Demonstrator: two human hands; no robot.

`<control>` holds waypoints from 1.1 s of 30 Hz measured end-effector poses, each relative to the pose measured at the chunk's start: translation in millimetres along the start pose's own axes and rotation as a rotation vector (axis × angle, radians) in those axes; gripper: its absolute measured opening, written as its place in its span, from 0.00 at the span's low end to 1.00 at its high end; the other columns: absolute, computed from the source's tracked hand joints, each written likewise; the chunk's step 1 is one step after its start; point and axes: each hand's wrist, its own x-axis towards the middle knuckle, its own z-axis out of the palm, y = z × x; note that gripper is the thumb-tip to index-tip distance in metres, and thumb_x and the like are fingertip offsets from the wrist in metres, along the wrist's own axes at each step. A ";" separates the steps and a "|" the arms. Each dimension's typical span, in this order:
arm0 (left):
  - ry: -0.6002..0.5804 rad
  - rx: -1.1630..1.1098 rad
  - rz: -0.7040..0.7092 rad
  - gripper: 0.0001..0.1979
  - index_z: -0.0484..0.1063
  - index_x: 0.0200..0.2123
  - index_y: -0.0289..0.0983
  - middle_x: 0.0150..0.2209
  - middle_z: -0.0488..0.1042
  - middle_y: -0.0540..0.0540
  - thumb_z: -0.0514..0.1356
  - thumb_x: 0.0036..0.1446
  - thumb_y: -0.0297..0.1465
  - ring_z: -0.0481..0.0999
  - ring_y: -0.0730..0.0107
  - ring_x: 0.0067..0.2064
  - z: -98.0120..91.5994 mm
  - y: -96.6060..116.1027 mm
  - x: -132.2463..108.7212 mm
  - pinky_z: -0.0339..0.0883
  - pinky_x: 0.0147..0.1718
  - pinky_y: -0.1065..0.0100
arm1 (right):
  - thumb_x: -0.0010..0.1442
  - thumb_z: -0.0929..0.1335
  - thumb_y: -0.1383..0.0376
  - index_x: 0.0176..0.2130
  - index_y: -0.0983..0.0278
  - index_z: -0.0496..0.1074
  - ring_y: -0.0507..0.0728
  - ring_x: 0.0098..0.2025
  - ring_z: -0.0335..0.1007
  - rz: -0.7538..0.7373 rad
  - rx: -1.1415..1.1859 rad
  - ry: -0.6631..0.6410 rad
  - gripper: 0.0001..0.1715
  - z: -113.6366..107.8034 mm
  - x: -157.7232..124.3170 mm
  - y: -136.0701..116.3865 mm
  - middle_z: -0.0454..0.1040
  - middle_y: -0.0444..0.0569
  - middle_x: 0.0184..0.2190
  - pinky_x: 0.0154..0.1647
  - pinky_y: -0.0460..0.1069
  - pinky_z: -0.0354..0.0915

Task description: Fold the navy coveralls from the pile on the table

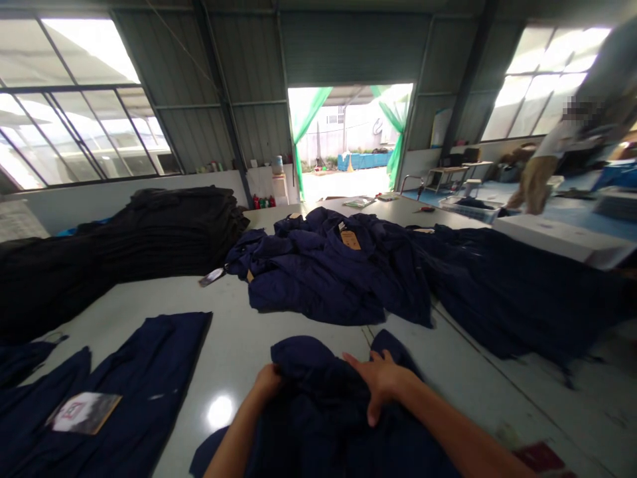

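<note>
Fingers of right hand spread flat on navy garment; left hand gripping fold.

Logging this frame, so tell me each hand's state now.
Left hand: closed, gripping the navy garment.
Right hand: open, flat on the garment.

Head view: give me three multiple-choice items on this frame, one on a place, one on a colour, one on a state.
1. Where is the stack of black cloth?
A. far left of the table
B. by the doorway
C. under the hands

2. What colour is the garment under the hands?
A. red
B. navy blue
C. white

3. How is the right hand?
A. fingers spread flat on the garment
B. raised off the table
C. holding a tag

Key: 1 A, it lies left on the table. 2 B, dark blue cloth. 3 A, fingers spread on the fabric, while the left hand grips its edge.
</note>
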 end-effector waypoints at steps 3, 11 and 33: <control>0.058 -0.049 -0.028 0.08 0.71 0.33 0.36 0.30 0.75 0.47 0.58 0.45 0.29 0.74 0.64 0.39 -20.4 9.5 5.1 0.66 0.39 0.68 | 0.21 0.77 0.63 0.62 0.48 0.32 0.84 0.59 0.19 0.192 -0.109 -0.128 0.79 19.1 6.6 1.5 0.43 0.53 0.64 0.47 0.82 0.29; -0.120 -0.287 -0.140 0.20 0.62 0.41 0.39 0.26 0.70 0.53 0.57 0.47 0.44 0.72 0.73 0.24 -34.8 32.6 -18.8 0.69 0.27 0.65 | 0.28 0.74 0.73 0.57 0.57 0.60 0.74 0.48 0.64 0.162 -0.079 0.185 0.56 65.2 18.4 -7.6 0.68 0.59 0.48 0.43 0.65 0.63; 0.258 -1.145 0.838 0.04 0.67 0.29 0.41 0.26 0.71 0.54 0.54 0.50 0.33 0.70 0.79 0.25 -166.3 137.6 -112.0 0.67 0.25 0.76 | 0.48 0.64 0.70 0.41 0.58 0.68 0.63 0.55 0.52 -0.287 -0.323 1.251 0.19 -130.0 -75.1 -32.0 0.69 0.46 0.44 0.57 0.64 0.34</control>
